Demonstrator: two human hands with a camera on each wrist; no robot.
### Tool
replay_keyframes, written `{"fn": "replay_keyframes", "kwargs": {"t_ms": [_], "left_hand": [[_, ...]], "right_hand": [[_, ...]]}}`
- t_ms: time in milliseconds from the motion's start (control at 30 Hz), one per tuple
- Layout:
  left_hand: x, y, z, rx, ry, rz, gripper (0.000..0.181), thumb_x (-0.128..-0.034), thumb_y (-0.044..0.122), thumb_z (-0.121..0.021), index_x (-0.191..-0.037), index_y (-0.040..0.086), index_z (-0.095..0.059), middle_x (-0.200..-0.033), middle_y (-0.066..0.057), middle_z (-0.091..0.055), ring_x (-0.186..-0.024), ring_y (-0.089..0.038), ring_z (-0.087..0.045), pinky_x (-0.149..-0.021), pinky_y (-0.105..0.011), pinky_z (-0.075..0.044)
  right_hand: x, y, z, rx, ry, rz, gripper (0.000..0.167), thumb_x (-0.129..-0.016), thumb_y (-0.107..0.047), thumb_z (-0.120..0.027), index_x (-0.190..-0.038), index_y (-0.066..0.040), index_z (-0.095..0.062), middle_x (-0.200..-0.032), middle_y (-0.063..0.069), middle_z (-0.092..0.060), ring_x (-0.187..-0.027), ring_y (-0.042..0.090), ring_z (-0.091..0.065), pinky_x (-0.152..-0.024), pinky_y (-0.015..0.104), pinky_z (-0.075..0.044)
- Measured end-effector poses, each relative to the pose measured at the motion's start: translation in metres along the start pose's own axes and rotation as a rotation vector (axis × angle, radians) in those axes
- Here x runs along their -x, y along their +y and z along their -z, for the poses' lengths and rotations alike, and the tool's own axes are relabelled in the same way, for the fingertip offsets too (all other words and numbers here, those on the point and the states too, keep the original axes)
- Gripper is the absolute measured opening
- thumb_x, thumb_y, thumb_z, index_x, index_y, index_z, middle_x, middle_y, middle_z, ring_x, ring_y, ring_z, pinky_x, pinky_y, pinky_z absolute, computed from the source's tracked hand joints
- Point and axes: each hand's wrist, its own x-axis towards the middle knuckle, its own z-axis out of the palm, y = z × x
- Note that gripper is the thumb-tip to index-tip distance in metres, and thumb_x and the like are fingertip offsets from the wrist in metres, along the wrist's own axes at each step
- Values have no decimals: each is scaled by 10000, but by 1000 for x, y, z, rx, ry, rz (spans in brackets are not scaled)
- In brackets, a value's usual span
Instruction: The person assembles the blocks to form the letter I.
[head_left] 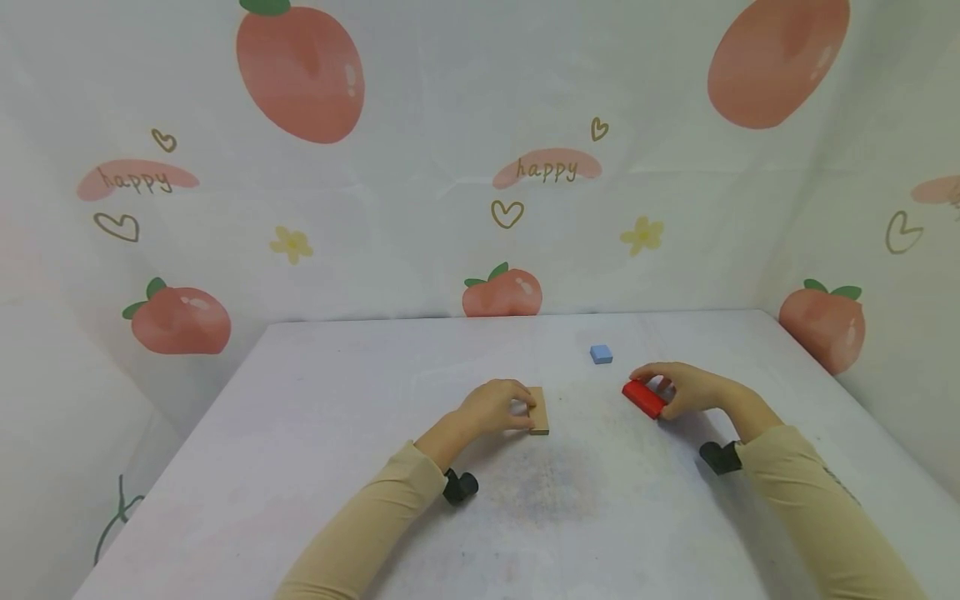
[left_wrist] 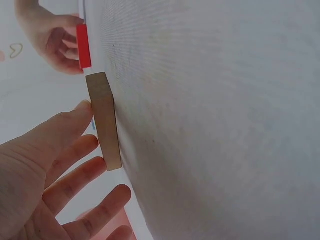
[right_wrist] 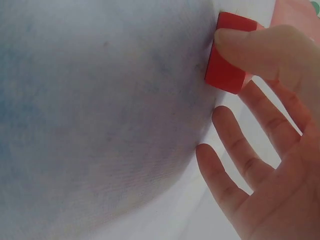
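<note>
A flat, oblong wooden block [head_left: 538,412] lies on the table, its long side pointing away from me. My left hand [head_left: 495,407] is at its left side, the thumb and fingertips over or touching its upper face. In the left wrist view the fingers [left_wrist: 75,182] are spread and fairly straight beside the wooden block [left_wrist: 104,125]. Farther right, my right hand [head_left: 688,389] holds a red block [head_left: 643,399] between thumb and index finger. In the right wrist view the thumb presses one face of the red block [right_wrist: 227,70]; the other fingers stay extended and apart from it.
A small light-blue block [head_left: 601,354] sits toward the back of the white table [head_left: 360,400]. Behind hangs a pale curtain [head_left: 420,100] printed with peaches, hearts and flowers. Each wrist carries a small black device, one [head_left: 460,487] on the left and another [head_left: 720,457] on the right.
</note>
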Motion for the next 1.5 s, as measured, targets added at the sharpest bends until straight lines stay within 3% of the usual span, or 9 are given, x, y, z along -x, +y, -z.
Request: {"fn": "replay_keyframes", "kwargs": {"t_ms": [367,767,1000,1500], "left_hand": [[-1,0,0,5,0,3,326,-814,273,-714,-1101,119,-701,-1207,-49,-643,-1176,-214,-570,-1008,-359,-442],[1,2,0,-1,-9,48,333,-814,294,-714,-1113,148,-697,-1241,-7,-627,-1206,-208,-550,-1016,-357,-437],[1,2,0,-4,-6,36,336,-815,286,-714,-1117,140,-696,-1235,-20,-631,-1197,-209,-557,-1012,-360,-440],[2,2,0,-2,-4,34,334,-814,286,-714,-1111,135,-698,-1226,-24,-634,-1189,-218,-562,-1008,-362,-442]], "right_hand": [[2,1,0,-38,27,33,619,-701,-98,-748,-1244,-28,-459,-1231,233,-509,-1107,387,-493,-856,489,-510],[4,6,-3,-53,80,100,589,-715,-119,-750,-1224,-4,-476,-1216,231,-530,-1073,370,-535,-853,478,-512],[5,5,-5,-39,106,120,590,-718,-160,-774,-1217,-7,-500,-1216,231,-535,-1054,371,-552,-839,475,-522],[2,2,-9,-28,143,79,641,-692,-274,-810,-1221,-26,-543,-1216,223,-559,-1053,370,-554,-826,495,-521]]}}
